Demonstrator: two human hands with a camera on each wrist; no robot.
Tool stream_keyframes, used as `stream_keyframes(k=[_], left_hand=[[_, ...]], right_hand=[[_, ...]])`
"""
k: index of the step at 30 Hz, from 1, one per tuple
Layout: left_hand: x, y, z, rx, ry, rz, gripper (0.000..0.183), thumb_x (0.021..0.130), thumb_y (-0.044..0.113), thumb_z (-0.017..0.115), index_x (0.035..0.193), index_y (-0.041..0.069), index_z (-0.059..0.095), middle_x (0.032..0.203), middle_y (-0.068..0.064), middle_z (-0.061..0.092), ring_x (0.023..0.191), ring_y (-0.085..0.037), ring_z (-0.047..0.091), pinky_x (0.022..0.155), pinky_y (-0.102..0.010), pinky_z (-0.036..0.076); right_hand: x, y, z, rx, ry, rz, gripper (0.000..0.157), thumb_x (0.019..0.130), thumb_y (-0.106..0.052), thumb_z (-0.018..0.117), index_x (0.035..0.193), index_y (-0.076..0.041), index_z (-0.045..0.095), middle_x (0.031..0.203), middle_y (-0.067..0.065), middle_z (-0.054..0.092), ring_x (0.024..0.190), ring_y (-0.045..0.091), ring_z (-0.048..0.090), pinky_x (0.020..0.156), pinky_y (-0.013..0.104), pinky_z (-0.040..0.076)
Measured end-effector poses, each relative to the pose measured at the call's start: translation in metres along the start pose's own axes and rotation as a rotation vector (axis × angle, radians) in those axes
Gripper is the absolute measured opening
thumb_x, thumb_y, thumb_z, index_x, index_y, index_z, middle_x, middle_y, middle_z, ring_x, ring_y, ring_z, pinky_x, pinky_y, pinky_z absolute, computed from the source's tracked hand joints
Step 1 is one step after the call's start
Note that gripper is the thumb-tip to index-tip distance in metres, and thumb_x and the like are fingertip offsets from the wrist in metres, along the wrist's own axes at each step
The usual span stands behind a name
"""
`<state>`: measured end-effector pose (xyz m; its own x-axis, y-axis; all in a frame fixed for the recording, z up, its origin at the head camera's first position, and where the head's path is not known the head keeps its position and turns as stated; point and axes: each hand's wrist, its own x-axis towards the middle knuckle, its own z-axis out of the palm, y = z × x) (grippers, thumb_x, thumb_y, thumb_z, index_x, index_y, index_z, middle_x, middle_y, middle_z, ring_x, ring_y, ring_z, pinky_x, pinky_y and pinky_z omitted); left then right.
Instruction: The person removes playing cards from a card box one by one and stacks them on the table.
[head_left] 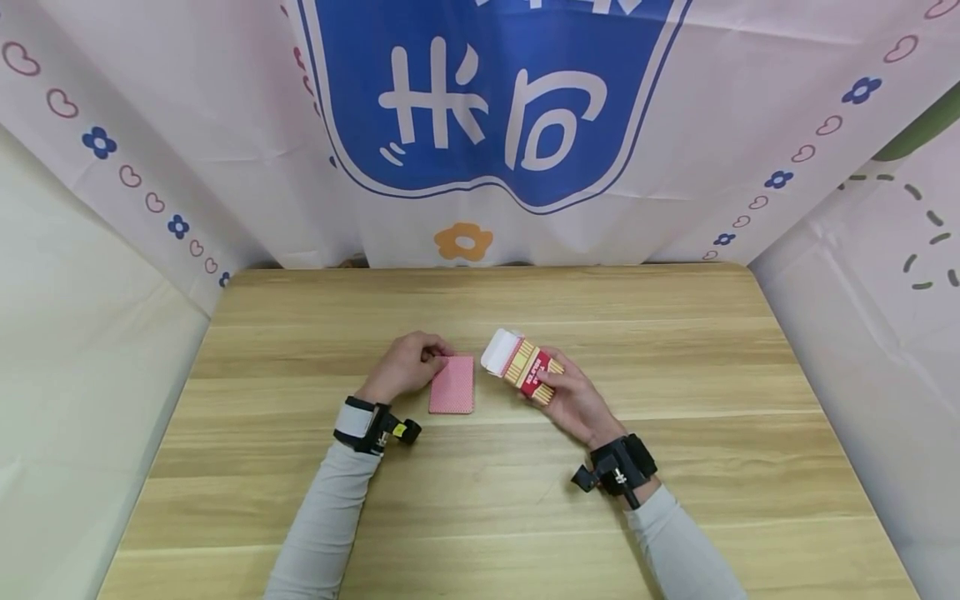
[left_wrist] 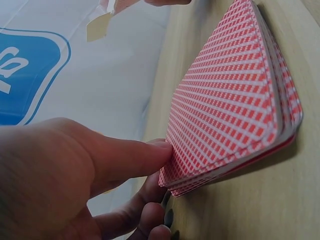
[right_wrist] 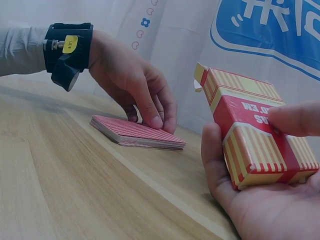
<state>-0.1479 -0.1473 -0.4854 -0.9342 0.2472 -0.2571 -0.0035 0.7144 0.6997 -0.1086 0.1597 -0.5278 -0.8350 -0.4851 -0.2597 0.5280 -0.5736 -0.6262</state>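
Observation:
A stack of playing cards (head_left: 453,390) with red-and-white checked backs lies on the wooden table, its edges slightly uneven in the left wrist view. My left hand (head_left: 405,365) pinches the stack at its far left corner, thumb (left_wrist: 150,156) on the top card and the other fingers curled at the edge. To the right, my right hand (head_left: 579,408) holds a red-and-yellow striped card box (right_wrist: 255,137) above the table. The thumb presses on the box's printed face, with fingers round its side. At the end towards the cards, the white flap (head_left: 498,353) stands open.
The wooden table (head_left: 480,508) reaches to a white cloth backdrop (head_left: 247,183) with a blue printed sign at the far side. Pale cloth also hangs at the left and right. Each wrist wears a black strap with a small camera.

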Motion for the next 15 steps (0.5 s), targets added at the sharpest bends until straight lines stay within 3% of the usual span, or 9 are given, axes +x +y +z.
stream_keyframes(k=[15], left_hand=[[-0.0006,0.0010,-0.0025,-0.008,-0.001,0.017,0.019,0.101,0.015,0.063,0.116,0.011,0.075,0.110,-0.007,0.068,0.098,-0.023,0.061,0.085,-0.038,0.052]], right_hand=[[-0.0006,0.0003,0.0003,-0.002,0.001,0.000,0.048,0.100,0.004,0.048,0.144,-0.014,0.041,0.154,0.016,0.039,0.126,0.030,0.060,0.098,0.043,0.055]])
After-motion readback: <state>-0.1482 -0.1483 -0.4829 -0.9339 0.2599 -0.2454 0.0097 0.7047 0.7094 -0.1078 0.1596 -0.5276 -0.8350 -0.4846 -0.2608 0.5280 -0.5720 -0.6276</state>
